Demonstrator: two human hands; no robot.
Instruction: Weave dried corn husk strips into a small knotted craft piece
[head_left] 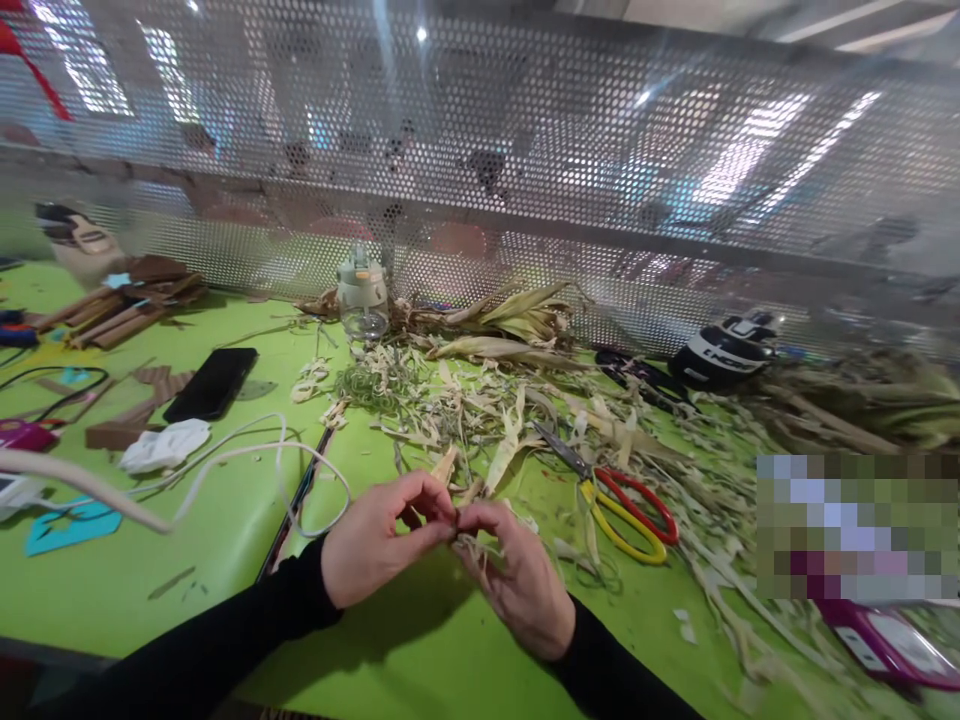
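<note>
Pinching a thin husk strip [474, 549] two-handed, lower centre of frame.
Pinching with left hand [384, 540], thumb and index finger closed at the tips; pinching with right hand [525, 592], curled, meeting left at fingertips. Can't tell exact finger contact, too small. See scissors [589, 478] just right of hands, with blades toward husk scraps [517, 400] strewn mid-frame. See phone [211, 384] left of centre, clear bottle [362, 295] upper centre, black bottle [721, 355] right of centre, all on green table [214, 560].
</note>
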